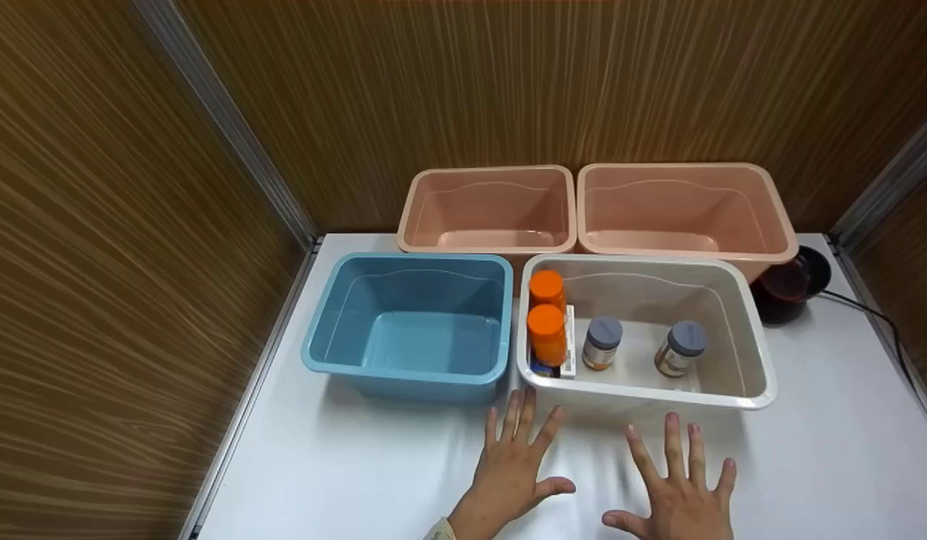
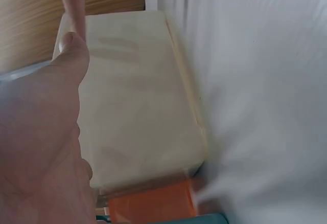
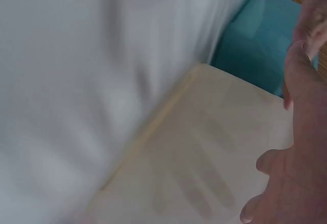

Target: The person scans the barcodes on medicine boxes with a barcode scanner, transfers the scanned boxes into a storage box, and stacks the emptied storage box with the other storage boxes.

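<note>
White surface point(image 1: 343, 465) below wood-grain panels point(image 1: 103, 300), with a white bin point(image 1: 643, 391) right of centre

Striped panels fill the top and both sides of the frame, with grey metal strips point(image 1: 227, 120) at the corners. A person's left hand point(image 1: 508, 469) extends from the bottom edge just right of centre, and their right hand point(image 1: 685, 495) from the bottom edge further right. The hands are well apart, backs upward, each with straight, fanned fingers and a thumb pointing toward the other. A pale cuff point(image 1: 439, 531) shows at the left wrist. The fingertips are near the front wall of the white bin; whether any touch it, I cannot tell.

Inside the white bin, at its left end, a rear orange bottle point(image 1: 547, 285) and a front orange bottle point(image 1: 547, 334) stand beside a thin white box point(image 1: 569, 352). Further right are one grey-lidded jar point(image 1: 601, 343) and a second grey-lidded jar point(image 1: 681, 349).

A blue bin point(image 1: 433, 345) sits left of centre. Behind, a left pink bin point(image 1: 486, 206) and a right pink bin point(image 1: 673, 210) line the back panel. At the right, a dark round object point(image 1: 782, 289) has a black cable point(image 1: 867, 307) running toward the frame's edge.

Both wrist views, partly blurred, show a hand beside the white bin's outer wall
</note>
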A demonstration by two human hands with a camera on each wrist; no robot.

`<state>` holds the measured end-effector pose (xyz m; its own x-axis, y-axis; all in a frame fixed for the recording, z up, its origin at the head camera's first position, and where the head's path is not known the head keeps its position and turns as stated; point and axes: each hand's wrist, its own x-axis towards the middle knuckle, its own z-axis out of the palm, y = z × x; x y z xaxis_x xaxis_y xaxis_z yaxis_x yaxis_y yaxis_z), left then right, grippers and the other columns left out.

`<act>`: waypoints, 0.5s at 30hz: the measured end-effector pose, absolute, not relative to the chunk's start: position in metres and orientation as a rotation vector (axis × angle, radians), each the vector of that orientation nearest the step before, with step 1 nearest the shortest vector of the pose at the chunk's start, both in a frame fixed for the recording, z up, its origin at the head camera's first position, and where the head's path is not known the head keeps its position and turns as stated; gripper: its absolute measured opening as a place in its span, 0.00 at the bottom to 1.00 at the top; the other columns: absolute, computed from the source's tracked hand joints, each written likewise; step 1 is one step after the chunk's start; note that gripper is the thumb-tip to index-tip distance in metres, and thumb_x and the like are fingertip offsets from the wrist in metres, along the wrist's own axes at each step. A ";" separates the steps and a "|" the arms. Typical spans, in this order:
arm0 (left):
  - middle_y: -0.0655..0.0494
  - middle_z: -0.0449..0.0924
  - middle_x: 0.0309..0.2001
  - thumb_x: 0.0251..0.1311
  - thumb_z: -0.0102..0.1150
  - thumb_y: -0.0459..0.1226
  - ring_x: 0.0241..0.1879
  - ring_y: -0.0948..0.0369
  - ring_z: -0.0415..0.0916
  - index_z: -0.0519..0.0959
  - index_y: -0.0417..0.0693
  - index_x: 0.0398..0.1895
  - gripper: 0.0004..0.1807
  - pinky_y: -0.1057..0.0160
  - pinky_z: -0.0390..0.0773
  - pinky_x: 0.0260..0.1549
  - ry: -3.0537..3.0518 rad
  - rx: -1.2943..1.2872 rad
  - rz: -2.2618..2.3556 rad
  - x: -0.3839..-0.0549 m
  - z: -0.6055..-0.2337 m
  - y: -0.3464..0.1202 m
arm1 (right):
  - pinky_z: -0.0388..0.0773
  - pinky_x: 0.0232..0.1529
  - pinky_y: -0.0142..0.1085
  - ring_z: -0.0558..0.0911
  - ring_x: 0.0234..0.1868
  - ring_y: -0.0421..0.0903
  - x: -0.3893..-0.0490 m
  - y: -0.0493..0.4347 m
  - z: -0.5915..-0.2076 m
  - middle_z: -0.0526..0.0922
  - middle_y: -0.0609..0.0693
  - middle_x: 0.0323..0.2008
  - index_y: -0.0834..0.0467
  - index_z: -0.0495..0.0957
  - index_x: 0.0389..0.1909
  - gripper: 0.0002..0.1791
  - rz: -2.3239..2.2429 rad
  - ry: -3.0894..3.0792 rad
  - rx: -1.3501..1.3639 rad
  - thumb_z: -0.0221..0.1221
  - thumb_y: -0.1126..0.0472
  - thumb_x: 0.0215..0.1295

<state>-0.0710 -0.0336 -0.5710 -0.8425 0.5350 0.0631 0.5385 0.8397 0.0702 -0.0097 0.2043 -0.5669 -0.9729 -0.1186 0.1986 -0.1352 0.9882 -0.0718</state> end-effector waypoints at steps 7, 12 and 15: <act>0.46 0.23 0.74 0.50 0.35 0.74 0.71 0.49 0.23 0.33 0.64 0.75 0.53 0.38 0.47 0.62 -3.025 -0.807 -0.309 -0.078 -0.567 -0.037 | 0.38 0.54 0.74 0.38 0.70 0.65 -0.014 0.204 -0.526 0.33 0.62 0.73 0.37 0.41 0.74 0.65 0.162 -2.916 0.184 0.47 0.13 0.32; 0.46 0.19 0.73 0.52 0.42 0.71 0.72 0.50 0.24 0.31 0.63 0.75 0.54 0.38 0.49 0.61 -2.975 -0.803 -0.501 -0.082 -0.563 -0.040 | 0.31 0.55 0.72 0.32 0.70 0.65 -0.027 0.204 -0.498 0.27 0.62 0.72 0.39 0.37 0.75 0.65 0.186 -2.946 0.167 0.48 0.15 0.36; 0.45 0.20 0.73 0.54 0.42 0.70 0.72 0.50 0.26 0.31 0.61 0.75 0.54 0.38 0.51 0.60 -2.931 -0.822 -0.629 -0.086 -0.562 -0.040 | 0.32 0.57 0.71 0.34 0.70 0.65 -0.039 0.204 -0.481 0.27 0.62 0.72 0.41 0.38 0.75 0.63 0.248 -2.904 0.207 0.54 0.19 0.41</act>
<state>-0.0862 -0.0402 -0.5620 -0.8595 0.4921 0.1385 0.5056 0.7781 0.3727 -0.0393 0.2045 -0.4811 -0.9660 -0.1203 0.2289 -0.1574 0.9759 -0.1510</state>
